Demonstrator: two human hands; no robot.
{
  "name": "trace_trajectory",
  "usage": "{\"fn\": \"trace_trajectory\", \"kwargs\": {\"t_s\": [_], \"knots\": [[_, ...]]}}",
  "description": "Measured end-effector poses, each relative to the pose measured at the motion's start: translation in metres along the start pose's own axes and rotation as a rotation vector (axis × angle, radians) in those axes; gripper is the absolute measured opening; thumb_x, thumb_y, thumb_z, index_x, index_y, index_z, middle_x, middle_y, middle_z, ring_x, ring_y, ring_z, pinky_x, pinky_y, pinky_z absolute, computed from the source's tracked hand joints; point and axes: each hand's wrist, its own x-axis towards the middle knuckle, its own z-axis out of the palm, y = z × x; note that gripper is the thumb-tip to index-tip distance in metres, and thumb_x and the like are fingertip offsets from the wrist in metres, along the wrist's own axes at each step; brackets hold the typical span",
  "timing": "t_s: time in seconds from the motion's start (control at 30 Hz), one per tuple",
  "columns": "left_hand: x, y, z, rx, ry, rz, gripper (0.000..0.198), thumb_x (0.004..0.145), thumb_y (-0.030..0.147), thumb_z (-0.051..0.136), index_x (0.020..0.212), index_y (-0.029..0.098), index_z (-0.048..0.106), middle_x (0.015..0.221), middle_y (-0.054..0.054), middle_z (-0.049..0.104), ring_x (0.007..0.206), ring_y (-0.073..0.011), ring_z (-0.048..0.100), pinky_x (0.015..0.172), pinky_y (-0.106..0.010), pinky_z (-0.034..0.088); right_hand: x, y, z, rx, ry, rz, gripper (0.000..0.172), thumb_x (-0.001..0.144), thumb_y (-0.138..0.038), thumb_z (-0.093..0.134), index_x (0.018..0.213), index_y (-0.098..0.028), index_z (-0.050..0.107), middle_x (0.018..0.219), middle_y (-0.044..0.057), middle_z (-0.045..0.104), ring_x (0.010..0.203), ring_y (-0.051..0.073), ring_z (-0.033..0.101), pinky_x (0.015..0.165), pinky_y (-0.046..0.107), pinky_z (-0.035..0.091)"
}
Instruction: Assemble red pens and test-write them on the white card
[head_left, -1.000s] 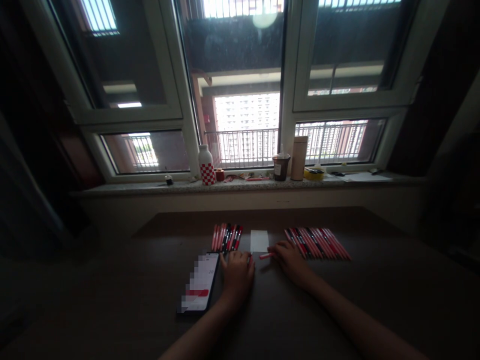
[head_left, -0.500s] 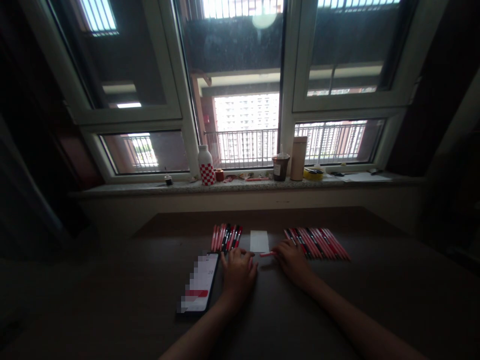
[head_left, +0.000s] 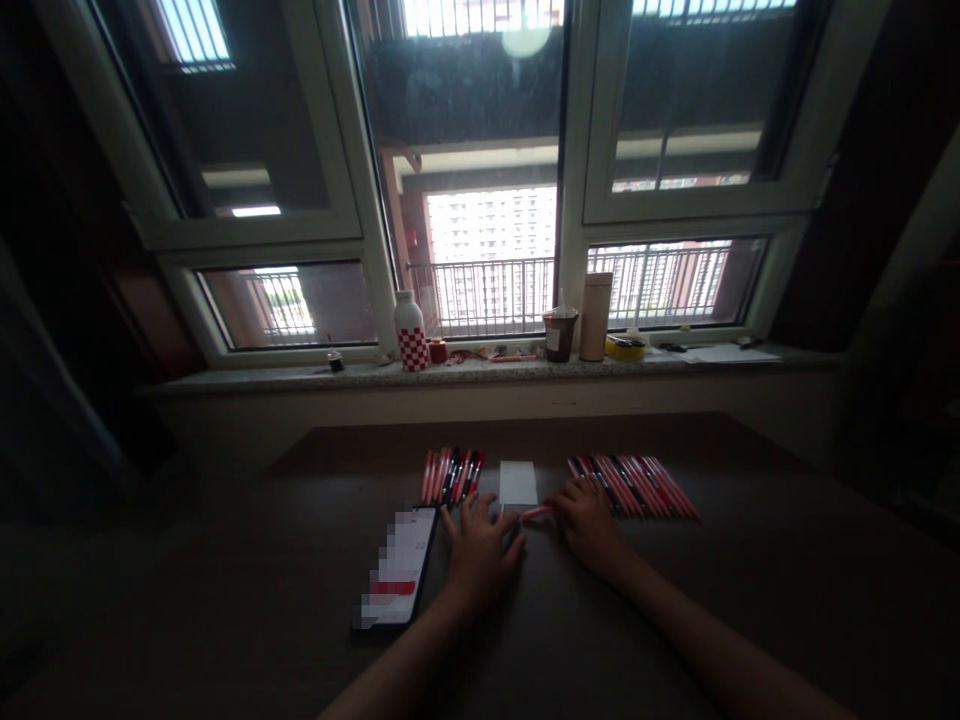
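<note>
On a dark table my left hand lies with its fingers spread, just below a small white card. My right hand is closed on one red pen, which lies across between the two hands. A small bunch of red and black pens lies above my left hand. A longer row of red pens lies fanned out beside my right hand.
A phone with a lit screen lies left of my left hand. On the window sill stand a checked bottle, a dark cup, a tall beige tumbler and a yellow roll.
My left hand has gone from closed to fingers spread and has shifted slightly right toward the pen. My right hand has stayed in place with the red pen.
</note>
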Motion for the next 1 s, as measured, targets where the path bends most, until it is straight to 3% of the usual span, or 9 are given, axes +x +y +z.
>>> {"fn": "trace_trajectory", "kwargs": {"t_s": [0.4,0.77,1.0], "knots": [[-0.0002,0.0003,0.0002,0.016,-0.044,0.009,0.034,0.081,0.052,0.052,0.115,0.047,0.058,0.137,-0.002,0.045,0.133,-0.0320,0.026,0.103,-0.069,0.000,-0.0004,0.0017,0.0012,-0.016,0.046,0.008,0.029,0.088,-0.016,0.048,0.104,-0.030,0.067,0.094,0.004,0.058,0.099,0.022,0.047,0.100,0.045,0.024],[0.0000,0.0029,-0.0023,0.022,-0.061,0.004,0.034,0.081,0.053,0.052,0.114,0.045,0.059,0.138,-0.003,0.045,0.133,-0.0324,0.026,0.103,-0.069,-0.002,0.0004,-0.0026,-0.0042,-0.022,-0.004,0.027,0.028,0.091,-0.021,0.045,0.111,-0.030,0.062,0.099,0.003,0.061,0.104,0.022,0.048,0.103,0.046,0.020],[0.0000,0.0029,-0.0022,0.034,-0.072,0.000,0.034,0.081,0.052,0.052,0.113,0.045,0.059,0.137,-0.003,0.045,0.133,-0.0320,0.026,0.104,-0.068,0.000,0.0013,-0.0032,-0.0050,-0.019,-0.024,0.030,0.022,0.093,-0.025,0.041,0.099,-0.025,0.063,0.100,0.004,0.063,0.104,0.023,0.048,0.103,0.049,0.018]]}}
